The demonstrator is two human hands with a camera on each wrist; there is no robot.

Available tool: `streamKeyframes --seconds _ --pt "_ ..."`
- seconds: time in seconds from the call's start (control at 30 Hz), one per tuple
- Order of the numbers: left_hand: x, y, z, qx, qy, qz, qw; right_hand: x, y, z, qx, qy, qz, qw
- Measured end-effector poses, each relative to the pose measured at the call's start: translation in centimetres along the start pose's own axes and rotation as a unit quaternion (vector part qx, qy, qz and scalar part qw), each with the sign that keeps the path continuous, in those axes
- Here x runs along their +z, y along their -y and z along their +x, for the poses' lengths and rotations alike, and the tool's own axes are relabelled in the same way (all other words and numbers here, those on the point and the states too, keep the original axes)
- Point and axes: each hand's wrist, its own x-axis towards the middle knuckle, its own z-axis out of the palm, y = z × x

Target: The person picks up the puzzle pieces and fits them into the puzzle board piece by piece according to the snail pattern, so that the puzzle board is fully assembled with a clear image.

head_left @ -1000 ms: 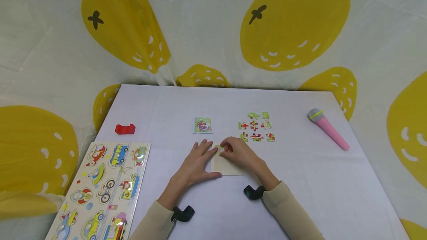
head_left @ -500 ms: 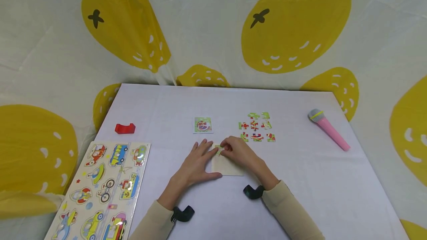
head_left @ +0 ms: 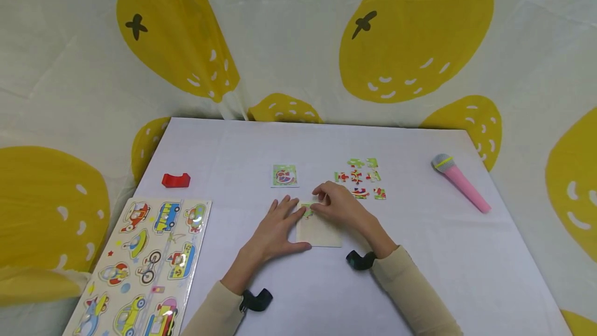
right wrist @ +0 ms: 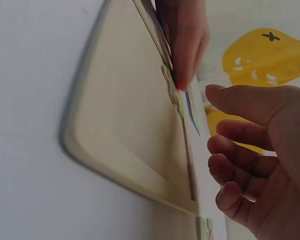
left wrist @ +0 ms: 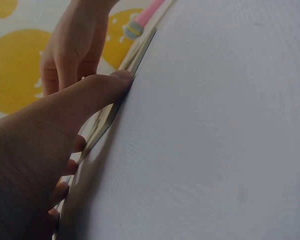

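Note:
A small pale wooden puzzle tray (head_left: 322, 233) lies in front of me, with a green jigsaw piece (head_left: 307, 212) at its upper left corner. My left hand (head_left: 274, 228) rests at the tray's left side, thumb on the near edge and index fingertip on the piece, fingers spread. My right hand (head_left: 344, 206) hovers over the tray's far right part. In the right wrist view its fingers (right wrist: 235, 170) are loosely bent with nothing between them, apart from the piece. Several loose jigsaw pieces (head_left: 356, 176) lie beyond that hand, which hides part of the group.
Beyond the tray lies a small square picture card (head_left: 284, 176). A large vehicle puzzle board (head_left: 154, 242) sits at the left, with a red block (head_left: 175, 180) behind it. At the right lies a pink toy microphone (head_left: 462, 183). A patterned curtain hangs behind the table.
My right hand has let go of the green jigsaw piece and shifted slightly right and away from me. The piece stays in the tray corner, and the left hand has kept its place.

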Motion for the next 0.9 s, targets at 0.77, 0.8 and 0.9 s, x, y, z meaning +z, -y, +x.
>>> streamKeyframes --seconds 0.77,0.8,0.9 --pt "0.4 0.0 -0.1 -0.010 0.000 0.003 0.9999 -5.5 -7.2 2.0 0.068 -0.089 -0.011 0.9937" --pt "0.4 0.0 -0.1 -0.011 -0.001 0.003 0.9999 -5.7 -7.6 2.1 0.074 -0.088 -0.010 0.9933" --pt "0.4 -0.1 -0.1 -0.011 0.001 0.003 0.9999 -6.1 -8.7 2.5 0.090 -0.086 -0.013 0.9921"
